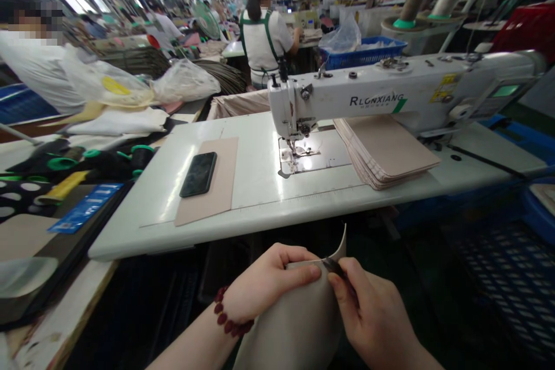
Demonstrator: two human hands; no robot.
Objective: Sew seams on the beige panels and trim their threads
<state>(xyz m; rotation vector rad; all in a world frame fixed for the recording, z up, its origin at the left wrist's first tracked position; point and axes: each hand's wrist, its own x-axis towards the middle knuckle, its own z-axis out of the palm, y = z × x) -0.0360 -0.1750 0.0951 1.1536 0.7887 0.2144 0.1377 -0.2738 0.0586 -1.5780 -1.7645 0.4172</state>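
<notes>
The left hand [269,283], with a red bead bracelet [228,311] on its wrist, is closed around the upper edge of a beige leather-like panel [290,324], its fingers folded over the front. The right hand [373,315] grasps a small dark tool [333,269], too small to identify, with its tip at the panel's top edge, just beside the left hand's fingers. The panel hangs in front of the person, off the near edge of the worktop [130,237]. Its long axis runs up from the bottom of the view toward the hands, and one corner curls upward just past the tool. The right hand is the nearer to that corner.

Beyond the near edge, a white industrial sewing machine [390,98] marked RLONXIANG stands on the worktop. A stack of beige panels [385,150] lies to the right of its presser foot [295,147], and a black smartphone [198,174] rests on a flat beige panel [221,185] toward the left. Farther off, a co-worker [264,40] in a green-strapped apron faces away, near a blue crate [364,52] holding a plastic bag.
</notes>
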